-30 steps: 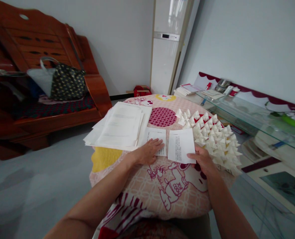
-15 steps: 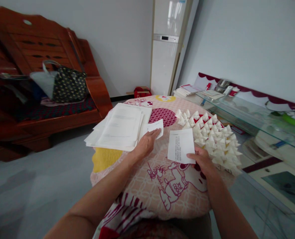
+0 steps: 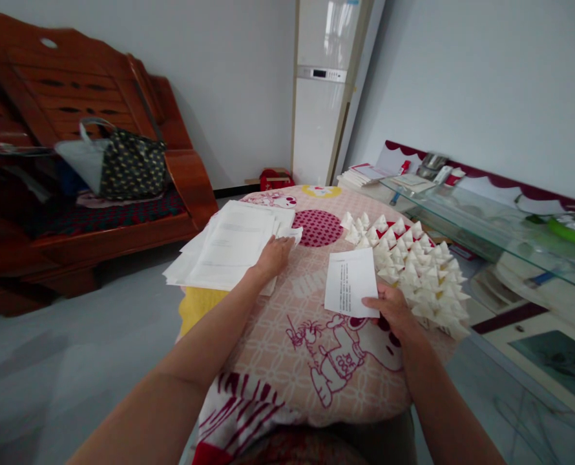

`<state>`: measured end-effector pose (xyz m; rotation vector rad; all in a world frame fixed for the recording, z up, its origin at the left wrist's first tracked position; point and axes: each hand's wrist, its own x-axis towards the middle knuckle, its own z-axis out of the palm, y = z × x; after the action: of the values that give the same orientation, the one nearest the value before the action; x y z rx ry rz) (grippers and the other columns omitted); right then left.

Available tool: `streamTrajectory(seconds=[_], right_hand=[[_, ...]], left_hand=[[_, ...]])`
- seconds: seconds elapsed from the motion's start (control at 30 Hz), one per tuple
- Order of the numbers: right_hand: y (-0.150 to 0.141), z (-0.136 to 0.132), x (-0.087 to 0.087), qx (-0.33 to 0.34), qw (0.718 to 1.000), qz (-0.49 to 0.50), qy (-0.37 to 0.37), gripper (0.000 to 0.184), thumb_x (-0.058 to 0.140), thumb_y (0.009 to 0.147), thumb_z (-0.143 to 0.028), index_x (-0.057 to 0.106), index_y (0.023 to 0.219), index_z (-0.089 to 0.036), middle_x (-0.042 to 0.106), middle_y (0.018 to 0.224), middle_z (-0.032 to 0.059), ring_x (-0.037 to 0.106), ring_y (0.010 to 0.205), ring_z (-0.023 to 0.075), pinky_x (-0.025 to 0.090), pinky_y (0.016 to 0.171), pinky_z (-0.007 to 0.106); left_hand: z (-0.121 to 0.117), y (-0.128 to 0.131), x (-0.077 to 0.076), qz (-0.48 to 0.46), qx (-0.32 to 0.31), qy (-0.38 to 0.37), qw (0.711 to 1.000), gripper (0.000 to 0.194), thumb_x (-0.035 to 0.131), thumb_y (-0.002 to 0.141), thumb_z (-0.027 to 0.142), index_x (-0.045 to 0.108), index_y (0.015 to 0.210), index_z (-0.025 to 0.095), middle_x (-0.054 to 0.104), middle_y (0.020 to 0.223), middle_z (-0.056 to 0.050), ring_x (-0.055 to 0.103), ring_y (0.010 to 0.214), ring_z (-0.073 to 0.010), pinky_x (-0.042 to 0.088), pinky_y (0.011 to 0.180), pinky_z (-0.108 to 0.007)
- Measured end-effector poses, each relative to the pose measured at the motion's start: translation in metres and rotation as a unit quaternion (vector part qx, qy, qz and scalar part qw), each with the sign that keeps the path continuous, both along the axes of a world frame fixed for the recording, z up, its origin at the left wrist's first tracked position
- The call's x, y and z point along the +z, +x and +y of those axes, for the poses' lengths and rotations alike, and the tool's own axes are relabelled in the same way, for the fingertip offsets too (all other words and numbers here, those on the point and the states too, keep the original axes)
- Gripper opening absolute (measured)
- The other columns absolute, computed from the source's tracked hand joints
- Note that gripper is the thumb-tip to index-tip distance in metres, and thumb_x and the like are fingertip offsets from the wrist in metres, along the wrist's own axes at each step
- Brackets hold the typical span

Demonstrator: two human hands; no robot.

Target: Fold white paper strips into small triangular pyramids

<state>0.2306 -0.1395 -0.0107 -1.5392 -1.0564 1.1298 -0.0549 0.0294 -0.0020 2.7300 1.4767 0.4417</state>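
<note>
My right hand (image 3: 393,310) grips a small white printed sheet of paper (image 3: 348,281) by its lower right corner, thumb on top. The sheet is tilted toward me above the tablecloth. My left hand (image 3: 275,255) is at the right edge of a stack of larger white papers (image 3: 239,239), fingers closed on a smaller piece of paper (image 3: 296,234). Most of that piece is hidden under the fingers. To the right of my right hand stand many pointed folded paper pieces (image 3: 408,258) in close rows.
A pink patterned tablecloth (image 3: 311,349) covers the round table. On the right is a glass-topped stand (image 3: 486,226) with cups and papers. A wooden bench (image 3: 195,187) with a black patterned bag (image 3: 132,165) stands at left. Behind is a tall white air conditioner (image 3: 316,123).
My left hand has moved left with the smaller piece of paper, onto the edge of the stack. My right hand and its printed sheet have hardly moved.
</note>
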Motion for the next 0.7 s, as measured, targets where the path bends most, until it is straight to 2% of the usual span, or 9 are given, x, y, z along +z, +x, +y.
streamTrajectory(seconds=[0.1, 0.17, 0.23, 0.3, 0.4, 0.47, 0.6, 0.63, 0.7], right_hand=[[-0.005, 0.003, 0.012, 0.017, 1.000, -0.004, -0.002, 0.041, 0.080, 0.057, -0.033, 0.075, 0.092, -0.013, 0.076, 0.071, 0.0075, 0.062, 0.049, 0.0195, 0.041, 0.036, 0.025], [-0.007, 0.006, 0.024, 0.032, 0.999, 0.012, 0.007, 0.041, 0.082, 0.055, -0.030, 0.076, 0.092, -0.013, 0.077, 0.073, 0.0076, 0.067, 0.057, 0.0216, 0.048, 0.044, 0.027], [-0.007, 0.010, 0.035, 0.043, 0.999, 0.021, 0.004, 0.041, 0.081, 0.055, -0.028, 0.076, 0.094, -0.013, 0.077, 0.073, 0.0070, 0.065, 0.053, 0.0196, 0.046, 0.042, 0.026], [-0.006, 0.014, 0.041, 0.050, 0.998, 0.033, -0.003, 0.039, 0.081, 0.056, -0.026, 0.076, 0.092, -0.013, 0.076, 0.073, 0.0067, 0.062, 0.049, 0.0171, 0.043, 0.040, 0.024], [-0.002, 0.017, 0.041, 0.067, 0.996, 0.066, -0.011, 0.037, 0.082, 0.058, -0.025, 0.077, 0.093, -0.013, 0.075, 0.072, 0.0061, 0.062, 0.050, 0.0162, 0.043, 0.040, 0.023], [0.000, 0.015, 0.037, 0.080, 0.993, 0.087, -0.021, 0.039, 0.082, 0.058, -0.026, 0.076, 0.095, -0.014, 0.074, 0.070, 0.0053, 0.062, 0.050, 0.0162, 0.043, 0.040, 0.023], [0.000, 0.007, 0.034, 0.074, 0.991, 0.099, -0.047, 0.043, 0.084, 0.056, -0.029, 0.075, 0.094, -0.013, 0.073, 0.068, 0.0059, 0.058, 0.046, 0.0149, 0.039, 0.036, 0.022], [-0.002, 0.005, 0.035, 0.072, 0.991, 0.100, -0.049, 0.045, 0.084, 0.055, -0.029, 0.075, 0.095, -0.012, 0.074, 0.070, 0.0067, 0.057, 0.046, 0.0148, 0.037, 0.035, 0.022], [-0.005, 0.003, 0.036, 0.078, 0.990, 0.101, -0.054, 0.047, 0.083, 0.055, -0.030, 0.075, 0.097, -0.013, 0.075, 0.074, 0.0078, 0.058, 0.047, 0.0151, 0.036, 0.034, 0.021]], left_hand=[[0.000, -0.001, -0.001, 0.027, -0.020, -0.018, 0.999, 0.056, 0.049, 0.092, 0.015, 0.046, 0.148, 0.011, 0.058, 0.144, -0.022, 0.054, 0.137, -0.0311, 0.035, 0.119, -0.052], [-0.002, -0.003, 0.004, 0.036, -0.062, -0.045, 0.996, 0.074, 0.063, 0.090, 0.035, 0.035, 0.155, 0.013, 0.045, 0.156, -0.023, 0.045, 0.144, -0.0354, 0.032, 0.120, -0.054], [-0.003, -0.007, 0.014, 0.032, -0.095, -0.066, 0.993, 0.090, 0.071, 0.083, 0.049, 0.032, 0.157, 0.015, 0.035, 0.163, -0.022, 0.036, 0.149, -0.0373, 0.032, 0.121, -0.054], [-0.005, -0.009, 0.025, -0.013, -0.111, -0.047, 0.993, 0.086, 0.072, 0.083, 0.046, 0.038, 0.154, 0.012, 0.037, 0.162, -0.021, 0.036, 0.150, -0.0354, 0.033, 0.122, -0.051], [-0.012, -0.008, 0.034, -0.154, -0.093, 0.026, 0.983, 0.051, 0.053, 0.095, 0.026, 0.052, 0.144, 0.015, 0.057, 0.149, -0.014, 0.052, 0.139, -0.0246, 0.042, 0.117, -0.045], [-0.018, -0.004, 0.030, -0.207, -0.097, 0.040, 0.973, 0.042, 0.045, 0.095, 0.016, 0.061, 0.134, 0.017, 0.067, 0.137, -0.010, 0.061, 0.130, -0.0210, 0.048, 0.113, -0.042], [-0.029, -0.001, 0.013, -0.237, -0.062, 0.024, 0.969, 0.041, 0.044, 0.091, 0.009, 0.068, 0.123, 0.014, 0.071, 0.128, -0.011, 0.065, 0.123, -0.0220, 0.051, 0.110, -0.041], [-0.032, -0.002, 0.009, -0.233, -0.068, 0.010, 0.970, 0.042, 0.045, 0.090, 0.010, 0.066, 0.126, 0.014, 0.070, 0.130, -0.011, 0.065, 0.124, -0.0226, 0.051, 0.111, -0.042], [-0.038, -0.004, 0.007, -0.202, -0.135, -0.029, 0.970, 0.052, 0.053, 0.088, 0.013, 0.057, 0.140, 0.015, 0.061, 0.144, -0.013, 0.057, 0.135, -0.0243, 0.047, 0.116, -0.044]])
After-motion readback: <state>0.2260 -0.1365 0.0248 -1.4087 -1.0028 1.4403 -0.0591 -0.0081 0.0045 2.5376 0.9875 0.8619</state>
